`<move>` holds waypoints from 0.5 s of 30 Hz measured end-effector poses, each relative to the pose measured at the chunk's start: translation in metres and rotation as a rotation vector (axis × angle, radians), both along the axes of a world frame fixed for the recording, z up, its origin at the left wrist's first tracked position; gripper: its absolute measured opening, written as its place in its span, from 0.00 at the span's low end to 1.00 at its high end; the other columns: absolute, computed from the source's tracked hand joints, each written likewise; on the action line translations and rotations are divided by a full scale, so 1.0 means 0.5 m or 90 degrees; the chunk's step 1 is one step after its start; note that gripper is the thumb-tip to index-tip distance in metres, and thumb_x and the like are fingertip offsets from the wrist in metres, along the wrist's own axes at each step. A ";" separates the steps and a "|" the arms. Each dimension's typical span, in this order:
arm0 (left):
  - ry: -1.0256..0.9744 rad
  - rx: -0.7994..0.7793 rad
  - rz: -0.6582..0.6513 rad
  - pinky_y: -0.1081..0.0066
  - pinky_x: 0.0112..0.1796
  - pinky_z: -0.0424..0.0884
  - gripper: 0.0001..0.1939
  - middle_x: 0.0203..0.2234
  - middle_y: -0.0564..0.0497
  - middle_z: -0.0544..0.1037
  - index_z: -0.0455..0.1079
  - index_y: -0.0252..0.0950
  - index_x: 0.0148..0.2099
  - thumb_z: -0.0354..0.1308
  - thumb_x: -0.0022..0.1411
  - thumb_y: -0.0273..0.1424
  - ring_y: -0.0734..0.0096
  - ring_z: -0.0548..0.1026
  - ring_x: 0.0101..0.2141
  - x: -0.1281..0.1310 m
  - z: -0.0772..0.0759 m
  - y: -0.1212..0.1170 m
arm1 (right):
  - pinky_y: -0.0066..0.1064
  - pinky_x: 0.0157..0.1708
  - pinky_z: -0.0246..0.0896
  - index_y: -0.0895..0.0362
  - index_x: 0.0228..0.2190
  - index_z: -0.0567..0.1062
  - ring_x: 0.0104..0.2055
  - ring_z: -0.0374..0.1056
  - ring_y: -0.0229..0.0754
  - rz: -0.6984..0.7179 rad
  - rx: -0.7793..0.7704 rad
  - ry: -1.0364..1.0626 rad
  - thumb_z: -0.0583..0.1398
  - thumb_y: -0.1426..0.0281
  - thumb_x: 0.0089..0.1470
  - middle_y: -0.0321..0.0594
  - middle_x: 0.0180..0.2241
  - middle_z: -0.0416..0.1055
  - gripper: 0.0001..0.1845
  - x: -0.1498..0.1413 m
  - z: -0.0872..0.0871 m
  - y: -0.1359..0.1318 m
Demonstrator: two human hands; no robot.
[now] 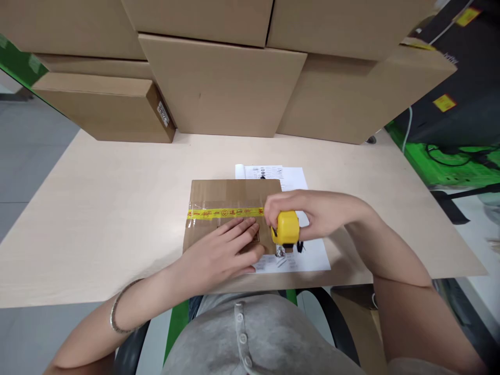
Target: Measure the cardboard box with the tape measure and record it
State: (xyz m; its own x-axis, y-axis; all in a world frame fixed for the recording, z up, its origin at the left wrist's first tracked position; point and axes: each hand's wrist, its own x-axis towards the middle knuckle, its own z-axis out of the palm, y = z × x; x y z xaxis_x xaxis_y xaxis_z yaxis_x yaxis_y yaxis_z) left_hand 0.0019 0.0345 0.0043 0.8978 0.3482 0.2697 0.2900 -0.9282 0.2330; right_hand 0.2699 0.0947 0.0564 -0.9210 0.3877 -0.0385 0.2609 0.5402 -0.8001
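A flat brown cardboard box [234,188] lies on the table, with a strip of yellow printed tape [211,213] running across its top. My left hand [228,247] rests on the box's near part, fingers stretched out. At the box's right edge, my right hand [300,208] is closed around a yellow tape measure [288,227]. The blade cannot be made out clearly, and part of the case is behind my fingers. Printed white paper sheets [314,255] lie under the box and show at its far and right sides.
Large cardboard boxes [222,88] stand along the table's far edge, with a smaller carton [117,109] at the far left. Beyond the right side are a dark machine [464,114] and cables [449,156] over a green surface. The table's [97,219] front edge is close to my body.
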 end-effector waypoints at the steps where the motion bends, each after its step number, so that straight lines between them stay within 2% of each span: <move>1: 0.010 0.026 -0.003 0.50 0.59 0.67 0.20 0.57 0.37 0.75 0.66 0.39 0.63 0.52 0.73 0.37 0.49 0.70 0.61 0.002 -0.001 -0.001 | 0.33 0.45 0.66 0.54 0.40 0.71 0.43 0.69 0.40 0.005 0.003 0.003 0.62 0.78 0.49 0.39 0.41 0.72 0.15 0.001 0.000 0.014; 3: 0.038 0.085 0.001 0.51 0.58 0.68 0.25 0.54 0.40 0.77 0.58 0.48 0.69 0.52 0.73 0.37 0.51 0.73 0.59 0.009 -0.004 -0.003 | 0.34 0.46 0.66 0.54 0.41 0.71 0.44 0.69 0.40 0.014 0.006 0.002 0.61 0.79 0.49 0.39 0.42 0.72 0.16 0.002 -0.001 0.044; 5: 0.067 0.131 0.010 0.51 0.56 0.68 0.27 0.51 0.42 0.78 0.55 0.52 0.71 0.52 0.73 0.38 0.52 0.75 0.56 0.016 -0.005 -0.006 | 0.33 0.45 0.66 0.54 0.41 0.71 0.44 0.69 0.40 0.012 -0.007 -0.013 0.60 0.79 0.49 0.39 0.42 0.72 0.17 0.004 0.000 0.075; 10: 0.090 0.154 0.016 0.50 0.55 0.69 0.27 0.52 0.40 0.77 0.56 0.53 0.71 0.51 0.73 0.39 0.50 0.76 0.54 0.022 -0.005 -0.011 | 0.31 0.40 0.66 0.55 0.41 0.71 0.42 0.69 0.39 -0.052 -0.011 -0.031 0.61 0.78 0.49 0.38 0.42 0.73 0.15 0.016 0.005 0.167; 15: 0.097 0.146 0.017 0.51 0.55 0.69 0.28 0.52 0.40 0.77 0.55 0.53 0.72 0.51 0.73 0.39 0.50 0.76 0.55 0.018 -0.002 -0.010 | 0.31 0.38 0.65 0.55 0.39 0.71 0.43 0.69 0.39 -0.073 -0.062 -0.009 0.64 0.75 0.46 0.37 0.42 0.74 0.15 0.027 -0.015 0.249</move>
State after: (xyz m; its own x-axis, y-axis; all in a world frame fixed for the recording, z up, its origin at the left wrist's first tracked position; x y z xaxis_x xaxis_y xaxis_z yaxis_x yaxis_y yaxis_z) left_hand 0.0111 0.0296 0.0034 0.9253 0.3178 0.2068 0.3309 -0.9431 -0.0313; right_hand 0.2834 0.2193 0.0491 -0.8699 0.4842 -0.0941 0.3285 0.4264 -0.8428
